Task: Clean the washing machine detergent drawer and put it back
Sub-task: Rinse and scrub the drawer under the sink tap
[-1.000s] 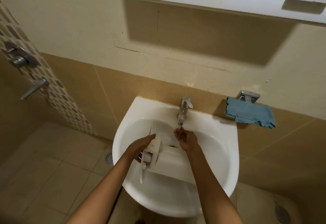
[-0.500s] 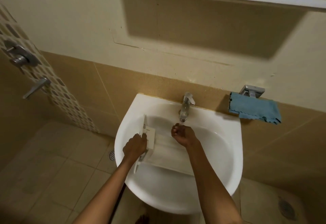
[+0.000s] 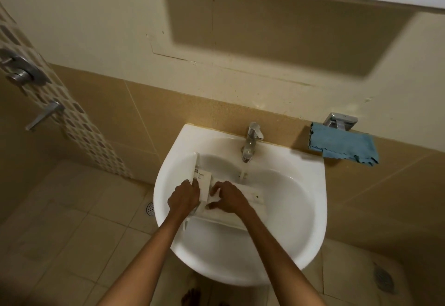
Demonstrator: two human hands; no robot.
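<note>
Sink (image 3: 308,168) | left grip (image 3: 184,197) holds drawer (image 3: 252,209) | right grip (image 3: 231,197) (off the tap (image 3: 250,142)) now clutches it

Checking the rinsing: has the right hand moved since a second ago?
Yes. The right hand left the stream under the tap, shifting left and nearer, onto the drawer.

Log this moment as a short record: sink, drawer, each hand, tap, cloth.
sink: white, against the tiled wall
drawer: white, lying across the sink bowl
left hand: grips the drawer's front end
right hand: on top of the drawer, grip unclear
tap: running into the sink
cloth: blue, hanging from a metal holder right of the sink
</note>
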